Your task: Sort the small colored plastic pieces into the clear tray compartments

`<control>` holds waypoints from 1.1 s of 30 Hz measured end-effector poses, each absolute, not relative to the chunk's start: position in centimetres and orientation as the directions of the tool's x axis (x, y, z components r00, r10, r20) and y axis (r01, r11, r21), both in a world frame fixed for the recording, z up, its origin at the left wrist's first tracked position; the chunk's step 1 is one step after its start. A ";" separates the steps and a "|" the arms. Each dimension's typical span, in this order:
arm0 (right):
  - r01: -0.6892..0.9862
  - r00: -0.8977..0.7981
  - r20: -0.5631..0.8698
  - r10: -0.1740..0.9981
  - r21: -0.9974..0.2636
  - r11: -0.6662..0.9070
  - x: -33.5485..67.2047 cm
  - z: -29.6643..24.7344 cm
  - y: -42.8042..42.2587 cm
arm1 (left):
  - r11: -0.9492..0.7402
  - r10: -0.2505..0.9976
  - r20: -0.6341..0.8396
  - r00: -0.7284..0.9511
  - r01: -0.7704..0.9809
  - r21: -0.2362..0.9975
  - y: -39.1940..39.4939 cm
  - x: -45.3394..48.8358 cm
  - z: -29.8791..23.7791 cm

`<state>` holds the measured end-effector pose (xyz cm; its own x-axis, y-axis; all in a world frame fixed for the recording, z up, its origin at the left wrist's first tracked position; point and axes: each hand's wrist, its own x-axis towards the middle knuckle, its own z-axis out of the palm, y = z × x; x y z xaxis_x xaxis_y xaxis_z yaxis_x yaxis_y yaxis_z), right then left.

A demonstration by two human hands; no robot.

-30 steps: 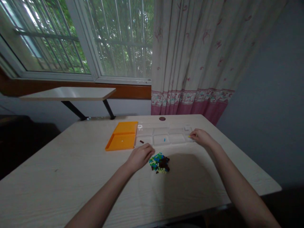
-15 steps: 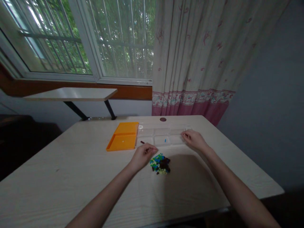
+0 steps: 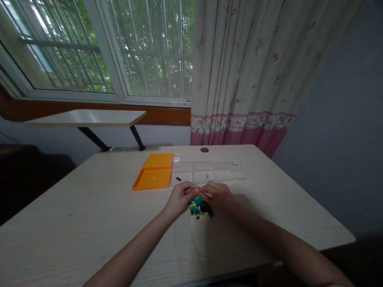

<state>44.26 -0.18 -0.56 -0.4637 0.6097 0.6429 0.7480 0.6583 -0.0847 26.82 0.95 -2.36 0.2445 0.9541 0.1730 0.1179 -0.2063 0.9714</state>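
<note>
A small heap of tiny blue, green, dark brown and pale yellow pieces (image 3: 201,208) lies on the table. My left hand (image 3: 183,196) is over the heap's far left side, fingertips pinched together; anything in them is too small to make out. My right hand (image 3: 219,194) meets it fingertip to fingertip at the heap's far edge, its fingers also closed, their contents unclear. Beyond the hands lies a clear compartment tray (image 3: 203,164). A dark brown piece (image 3: 178,179), a blue piece (image 3: 207,176) and a yellow piece (image 3: 238,174) sit in separate front compartments.
An orange two-part tray (image 3: 155,178) with a small pale piece in it adjoins the clear tray on the left. A raised white shelf (image 3: 98,117) stands at the table's back left. The table (image 3: 119,223) has a round hole (image 3: 204,150) near its back edge.
My right hand has come from the clear tray's right end to my left hand above the heap. A yellow piece now shows in the right front compartment. My left hand has barely moved.
</note>
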 end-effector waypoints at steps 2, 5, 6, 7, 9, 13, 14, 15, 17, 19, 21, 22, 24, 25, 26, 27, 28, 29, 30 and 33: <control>0.749 -0.450 0.646 0.617 -0.103 0.654 44.3 -0.5 -0.2 | -0.241 0.950 0.199 0.242 0.159 0.958 0.8 26.8 -2.2; 0.728 -0.437 0.647 0.625 -0.154 0.668 44.3 -0.4 -0.2 | -0.282 0.942 0.231 0.242 0.203 0.938 0.7 26.7 -1.9; 0.719 -0.435 0.647 0.626 -0.170 0.674 44.4 -0.4 -0.1 | -0.292 0.941 0.239 0.239 0.220 0.931 0.6 26.7 -1.9; 0.712 -0.432 0.649 0.627 -0.181 0.678 44.4 -0.4 -0.1 | -0.303 0.940 0.247 0.236 0.241 0.922 0.6 26.7 -1.8; 0.707 -0.430 0.651 0.625 -0.188 0.682 44.4 -0.5 -0.1 | -0.326 0.936 0.265 0.232 0.286 0.901 0.6 26.7 -1.7; 0.706 -0.452 0.641 0.621 -0.168 0.688 44.4 -0.6 -0.1 | -0.361 0.925 0.287 0.249 0.342 0.868 0.5 26.7 -1.4; 0.703 -0.460 0.637 0.618 -0.164 0.692 44.5 -0.7 -0.1 | -0.366 0.923 0.289 0.255 0.345 0.864 0.5 26.7 -1.3; 0.698 -0.467 0.634 0.616 -0.163 0.697 44.5 -0.6 0.0 | -0.373 0.919 0.292 0.264 0.345 0.861 0.4 26.7 -1.2; 0.688 -0.468 0.642 0.607 -0.166 0.706 44.7 -0.6 0.1 | -0.376 0.917 0.295 0.269 0.339 0.862 0.5 26.7 -1.0; 0.670 -0.452 0.673 0.586 -0.177 0.721 45.0 -0.5 0.4 | -0.349 0.930 0.275 0.243 0.352 0.869 0.7 26.6 -0.9; 0.649 -0.412 0.725 0.552 -0.192 0.736 45.4 -0.4 0.9 | -0.302 0.948 0.230 0.218 0.399 0.866 1.0 26.4 -0.9; 0.638 -0.388 0.751 0.534 -0.199 0.744 45.7 -0.4 1.1 | -0.274 0.956 0.193 0.222 0.433 0.859 1.2 26.3 -0.9; 0.618 -0.345 0.794 0.501 -0.209 0.758 46.2 -0.2 1.5 | -0.240 0.956 0.113 0.269 0.503 0.831 1.6 26.1 -1.1; 0.610 -0.332 0.808 0.486 -0.209 0.764 46.4 -0.1 1.7 | -0.234 0.952 0.080 0.296 0.533 0.813 1.7 26.1 -1.3; 0.604 -0.321 0.820 0.474 -0.208 0.769 46.6 0.1 1.8 | -0.236 0.946 0.056 0.320 0.559 0.794 1.9 26.0 -1.5; 0.598 -0.313 0.830 0.462 -0.205 0.775 46.7 0.2 1.9 | -0.247 0.940 0.044 0.339 0.584 0.774 2.1 26.0 -1.6; 0.592 -0.305 0.840 0.450 -0.202 0.780 46.9 0.3 1.9 | -0.262 0.935 0.042 0.353 0.604 0.753 2.2 26.0 -1.8; 0.587 -0.294 0.850 0.437 -0.200 0.784 46.9 0.4 2.0 | -0.274 0.931 0.041 0.363 0.621 0.734 2.3 26.0 -1.9; 0.582 -0.283 0.860 0.425 -0.198 0.789 47.0 0.5 2.0 | -0.282 0.928 0.036 0.371 0.635 0.719 2.4 26.0 -1.9; 0.574 -0.259 0.880 0.399 -0.192 0.796 47.0 0.5 2.0 | -0.284 0.924 0.017 0.381 0.660 0.695 2.5 26.0 -1.9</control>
<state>46.95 2.02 0.54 -0.2586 0.3986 0.8799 0.5738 0.7962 -0.1921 26.02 2.53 -1.90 0.3811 0.9244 0.0166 0.6599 -0.2845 0.6955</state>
